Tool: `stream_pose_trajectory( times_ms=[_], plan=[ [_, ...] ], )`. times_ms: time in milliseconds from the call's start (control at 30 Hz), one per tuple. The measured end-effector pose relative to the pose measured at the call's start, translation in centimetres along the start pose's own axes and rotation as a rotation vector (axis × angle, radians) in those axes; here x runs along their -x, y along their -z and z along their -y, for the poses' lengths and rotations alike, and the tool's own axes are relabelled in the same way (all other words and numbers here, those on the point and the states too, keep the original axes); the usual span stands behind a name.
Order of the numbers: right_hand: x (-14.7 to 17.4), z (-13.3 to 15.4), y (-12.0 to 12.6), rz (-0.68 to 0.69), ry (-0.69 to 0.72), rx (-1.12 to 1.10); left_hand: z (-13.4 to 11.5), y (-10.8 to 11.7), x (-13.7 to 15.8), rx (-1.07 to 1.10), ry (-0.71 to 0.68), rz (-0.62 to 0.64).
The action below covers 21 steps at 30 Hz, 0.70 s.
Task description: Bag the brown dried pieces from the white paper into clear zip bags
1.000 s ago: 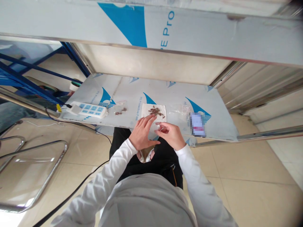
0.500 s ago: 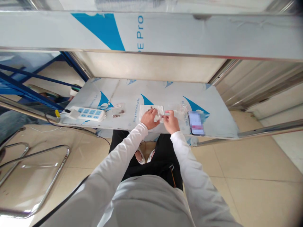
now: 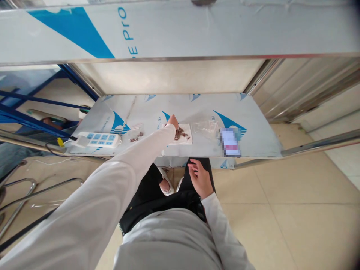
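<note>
My left hand (image 3: pixel 173 120) reaches over the table to the back left edge of a flat white sheet or packet (image 3: pixel 188 140). Its fingers look closed, and whatever they may hold is hidden. A pile of small dark brown pieces (image 3: pixel 180 134) lies on the white packet just in front of this hand; they are too small to name. My right hand (image 3: pixel 200 179) is off the table, above my right thigh, with loosely bent fingers apart and nothing in them. Clear plastic bags (image 3: pixel 204 128) lie to the right of the packet.
A phone (image 3: pixel 230 142) with a blurred screen lies on the right of the film-covered table (image 3: pixel 261 138). On the left are a white power strip (image 3: pixel 101 140) and a small clear bag (image 3: pixel 136 132) with brown pieces. A metal-framed chair (image 3: pixel 36 187) stands at lower left.
My hands have parted. The left has moved away from me to the packet's back edge, uncovering the brown pile; the right has drawn back off the table over my thigh.
</note>
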State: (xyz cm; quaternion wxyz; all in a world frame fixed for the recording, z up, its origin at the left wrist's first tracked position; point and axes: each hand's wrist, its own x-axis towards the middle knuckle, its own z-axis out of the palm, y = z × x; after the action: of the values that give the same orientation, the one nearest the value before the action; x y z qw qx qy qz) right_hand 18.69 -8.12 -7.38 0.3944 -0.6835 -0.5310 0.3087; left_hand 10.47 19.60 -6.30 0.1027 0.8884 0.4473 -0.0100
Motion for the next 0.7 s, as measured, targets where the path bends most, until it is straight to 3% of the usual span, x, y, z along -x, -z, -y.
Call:
stream_pose_trajectory(
  times_ms=[300, 700],
  plan=[
    [0.9, 0.0, 0.0, 0.011, 0.014, 0.014, -0.6, -1.6, -0.5, -0.022, -0.012, -0.009],
    [1.0, -0.2, -0.3, 0.042, 0.006, 0.009, -0.3, -0.6, -0.5, -0.028, -0.052, 0.030]
  ],
)
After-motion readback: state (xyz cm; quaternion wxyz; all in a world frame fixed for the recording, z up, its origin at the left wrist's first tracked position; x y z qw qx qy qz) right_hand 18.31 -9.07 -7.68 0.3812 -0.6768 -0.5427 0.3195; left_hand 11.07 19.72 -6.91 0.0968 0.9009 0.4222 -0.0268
